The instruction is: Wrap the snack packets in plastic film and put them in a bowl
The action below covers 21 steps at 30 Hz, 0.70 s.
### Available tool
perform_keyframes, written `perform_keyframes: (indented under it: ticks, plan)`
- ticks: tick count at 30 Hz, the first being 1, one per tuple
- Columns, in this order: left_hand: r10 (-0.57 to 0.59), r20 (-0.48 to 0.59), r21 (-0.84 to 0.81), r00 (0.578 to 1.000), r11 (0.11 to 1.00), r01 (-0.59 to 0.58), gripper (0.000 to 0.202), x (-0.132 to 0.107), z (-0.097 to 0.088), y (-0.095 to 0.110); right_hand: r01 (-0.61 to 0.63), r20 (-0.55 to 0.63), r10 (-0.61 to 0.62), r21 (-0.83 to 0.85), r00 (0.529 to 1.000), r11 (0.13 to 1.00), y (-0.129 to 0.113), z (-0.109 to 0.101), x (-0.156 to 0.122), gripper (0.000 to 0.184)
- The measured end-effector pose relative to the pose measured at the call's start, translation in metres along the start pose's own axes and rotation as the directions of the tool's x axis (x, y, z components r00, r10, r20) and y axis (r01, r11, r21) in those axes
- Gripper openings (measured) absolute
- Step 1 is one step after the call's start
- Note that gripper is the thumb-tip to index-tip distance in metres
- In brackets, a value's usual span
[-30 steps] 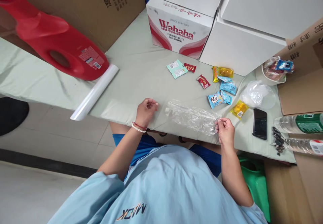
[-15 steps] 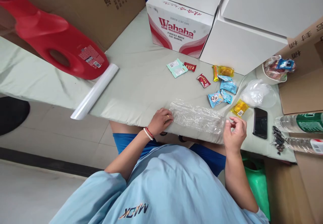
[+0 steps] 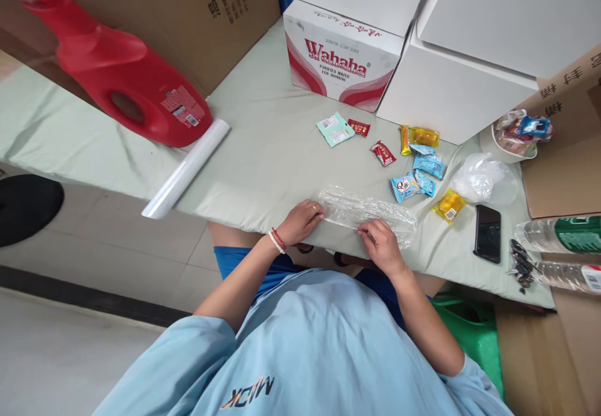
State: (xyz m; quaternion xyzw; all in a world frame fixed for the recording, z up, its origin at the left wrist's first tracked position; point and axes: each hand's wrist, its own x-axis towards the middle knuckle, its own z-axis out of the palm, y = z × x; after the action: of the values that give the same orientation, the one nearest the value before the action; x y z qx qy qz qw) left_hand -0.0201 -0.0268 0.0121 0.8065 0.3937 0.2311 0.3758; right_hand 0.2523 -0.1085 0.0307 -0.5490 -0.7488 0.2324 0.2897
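A crinkled strip of clear plastic film (image 3: 342,206) lies along the front edge of the cloth-covered table. My left hand (image 3: 303,221), with a ring and bracelets, pinches its left end. At the film's near edge, around its middle, my right hand (image 3: 381,244) has thumb and fingertips pressed together on the plastic. Beyond the film are a blue snack packet (image 3: 404,186) with others beside it, a red wrapped sweet (image 3: 382,153), and a mint-green packet (image 3: 335,129). A yellow packet (image 3: 449,206) rests to the right of the film.
At left, a big red bottle (image 3: 136,91) stands by a white roll (image 3: 188,169). A Wahaha carton (image 3: 342,59) and white boxes line the back. On the right are a phone (image 3: 488,233), a crumpled clear bag (image 3: 483,175), a snack-filled tub (image 3: 509,150) and plastic bottles (image 3: 558,234).
My right hand has moved left from the film's right end to its near edge at the middle, and its fingers have closed. My left hand stays at the left end.
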Motion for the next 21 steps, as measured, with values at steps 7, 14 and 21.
perform_keyframes:
  ticks: [7,14,21]
  plan:
    - [-0.093,-0.372,-0.076,0.924,0.995,0.069,0.022,-0.003,0.009,0.009,-0.386,0.081,0.387,0.392,0.919,0.835,-0.003,0.001,-0.004,0.022]
    - [-0.374,-0.418,-0.327,0.828,0.912,0.247,0.023,-0.017,0.024,0.047,-0.569,0.160,0.639,0.646,0.753,0.509,-0.015,0.008,-0.003,0.042]
    - [-0.380,-0.046,-0.638,0.924,0.723,0.265,0.036,-0.003,0.060,0.066,-0.522,0.152,0.597,0.681,0.787,0.514,-0.030,0.008,-0.001,0.039]
